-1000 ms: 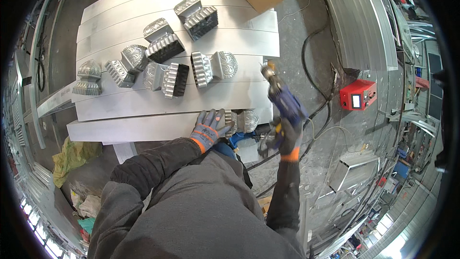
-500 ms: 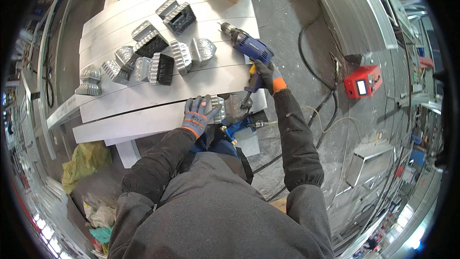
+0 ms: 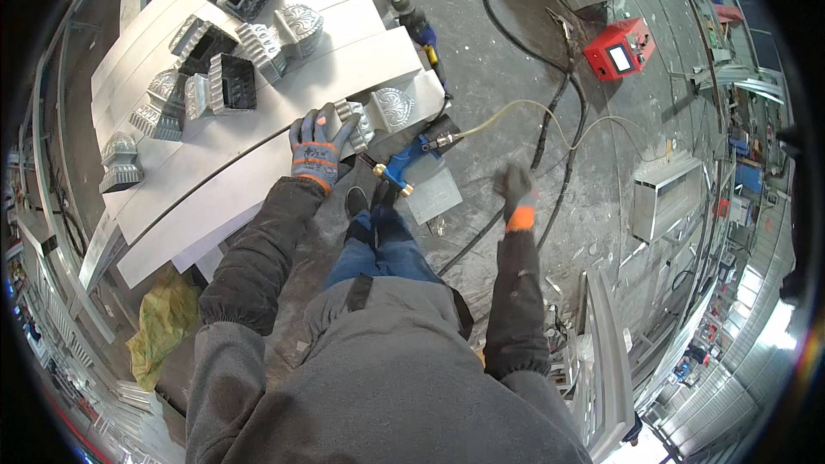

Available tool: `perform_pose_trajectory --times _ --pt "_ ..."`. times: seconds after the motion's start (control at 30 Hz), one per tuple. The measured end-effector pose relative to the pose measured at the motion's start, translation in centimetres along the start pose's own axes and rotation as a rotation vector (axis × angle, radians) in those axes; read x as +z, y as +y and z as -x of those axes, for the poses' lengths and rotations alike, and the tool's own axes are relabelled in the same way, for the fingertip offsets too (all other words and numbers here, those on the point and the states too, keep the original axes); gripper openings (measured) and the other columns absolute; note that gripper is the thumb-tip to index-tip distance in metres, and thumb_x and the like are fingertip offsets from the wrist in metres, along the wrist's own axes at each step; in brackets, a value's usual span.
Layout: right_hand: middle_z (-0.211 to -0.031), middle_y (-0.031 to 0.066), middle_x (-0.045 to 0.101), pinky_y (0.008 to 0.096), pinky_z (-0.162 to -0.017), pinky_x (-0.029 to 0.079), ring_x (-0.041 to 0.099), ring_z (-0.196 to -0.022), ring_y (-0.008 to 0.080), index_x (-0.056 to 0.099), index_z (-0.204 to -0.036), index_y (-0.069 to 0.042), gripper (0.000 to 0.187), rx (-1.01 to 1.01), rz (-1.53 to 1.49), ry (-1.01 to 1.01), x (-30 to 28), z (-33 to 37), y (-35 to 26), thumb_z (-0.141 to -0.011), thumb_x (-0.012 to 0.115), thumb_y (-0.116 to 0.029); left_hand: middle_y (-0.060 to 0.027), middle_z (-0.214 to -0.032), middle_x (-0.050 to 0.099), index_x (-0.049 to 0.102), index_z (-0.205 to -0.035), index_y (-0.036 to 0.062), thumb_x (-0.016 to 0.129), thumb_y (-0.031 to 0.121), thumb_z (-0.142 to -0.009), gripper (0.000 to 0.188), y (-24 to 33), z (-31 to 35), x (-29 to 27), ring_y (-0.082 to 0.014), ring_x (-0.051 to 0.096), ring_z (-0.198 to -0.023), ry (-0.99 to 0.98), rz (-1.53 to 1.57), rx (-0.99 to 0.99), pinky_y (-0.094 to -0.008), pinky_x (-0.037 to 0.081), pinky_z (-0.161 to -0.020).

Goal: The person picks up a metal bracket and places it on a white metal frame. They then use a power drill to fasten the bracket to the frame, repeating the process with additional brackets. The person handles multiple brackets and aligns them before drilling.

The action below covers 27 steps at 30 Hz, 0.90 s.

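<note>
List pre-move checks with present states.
1. Grey-and-orange-gloved left hand resting on long, pale metal beam: ok.
2. Left grip firm on silver, scroll-patterned metal cap: cannot tell.
3. Grey-and-orange-gloved right hand off blue-and-black power drill: ok.
4. Drill firmly supported: cannot tell.
5. Pale yellow hose joined to blue, brass-tipped handheld tool: ok.
6. Grey floor free of thick black cable: not ok.

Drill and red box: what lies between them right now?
In the head view, a black cable crosses the grey floor between drill and red box, with a slim clamp-like piece nearer the box.
</note>
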State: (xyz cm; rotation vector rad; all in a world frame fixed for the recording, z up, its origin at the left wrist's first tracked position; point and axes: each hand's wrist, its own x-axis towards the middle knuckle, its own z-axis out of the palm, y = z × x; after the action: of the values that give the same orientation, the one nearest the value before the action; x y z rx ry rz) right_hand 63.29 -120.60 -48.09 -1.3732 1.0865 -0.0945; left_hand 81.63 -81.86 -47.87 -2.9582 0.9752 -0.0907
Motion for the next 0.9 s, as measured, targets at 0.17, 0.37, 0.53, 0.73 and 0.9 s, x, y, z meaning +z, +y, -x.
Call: perform_pose_trajectory --times 0.17,0.37,0.53,0.73,0.9 --pt "-0.087 0.0057 0.070 0.0318 -0.065 0.052 0.068 -0.079 0.0182 0.066 -0.118 -0.008 0.031 0.163 0.144 -0.039 -5.5 6.3 13.9 -0.104 0.064 -0.036 -0.0178 -0.160 0.033 0.049 -0.155 0.0366 0.075 0.057 -0.080 0.082 0.2 0.3 0.7 -0.0397 0.033 -0.142 0.000 -0.040 -0.014 -0.0588 0.023 -0.118" --pt "-0.096 0.0086 0.073 0.0309 -0.066 0.054 0.070 -0.080 0.0184 0.064 -0.126 -0.005 0.030 0.200 0.153 -0.251 -6.1 8.8 19.5 -0.106 0.060 -0.027 -0.0189 -0.160 0.032 0.048 -0.156 0.0334 0.077 0.055 -0.075 0.089 0.8 0.1 0.1 -0.0408 0.032 -0.144 -0.034 0.060 -0.046 -0.0591 0.022 -0.120" --pt "-0.097 0.0080 0.071 0.0311 -0.075 0.055 0.067 -0.085 0.0155 0.068 -0.114 0.001 0.023 0.193 0.046 -0.486 -10.6 6.3 19.2 -0.104 0.060 -0.018 -0.0198 -0.161 0.032 0.050 -0.154 0.0274 0.079 0.050 -0.071 0.090 2.5 -0.3 -0.4 -0.0419 0.034 -0.142 0.004 -0.079 -0.086 -0.0564 0.027 -0.120" --pt "-0.096 0.0085 0.073 0.0357 -0.076 0.055 0.068 -0.086 0.0162 0.069 -0.118 -0.003 0.026 0.013 0.352 -0.501 -21.9 -2.3 18.9 -0.104 0.062 -0.023 -0.0199 -0.168 0.023 0.036 -0.160 0.0246 0.083 0.025 -0.070 0.101 6.7 -1.6 -0.9 -0.0469 0.023 -0.154 -0.200 -0.073 -0.358 -0.0628 0.024 -0.124" --pt "-0.094 0.0081 0.073 0.0349 -0.068 0.053 0.068 -0.083 0.0161 0.067 -0.121 -0.006 0.027 0.295 0.338 -0.426 -29.7 -8.9 16.6 -0.106 0.059 -0.027 -0.0222 -0.165 0.029 0.044 -0.156 0.0255 0.076 0.018 -0.072 0.090 6.3 -2.3 -1.8 -0.0511 0.033 -0.148 -0.239 -0.002 -0.394 -0.0574 0.036 -0.120"
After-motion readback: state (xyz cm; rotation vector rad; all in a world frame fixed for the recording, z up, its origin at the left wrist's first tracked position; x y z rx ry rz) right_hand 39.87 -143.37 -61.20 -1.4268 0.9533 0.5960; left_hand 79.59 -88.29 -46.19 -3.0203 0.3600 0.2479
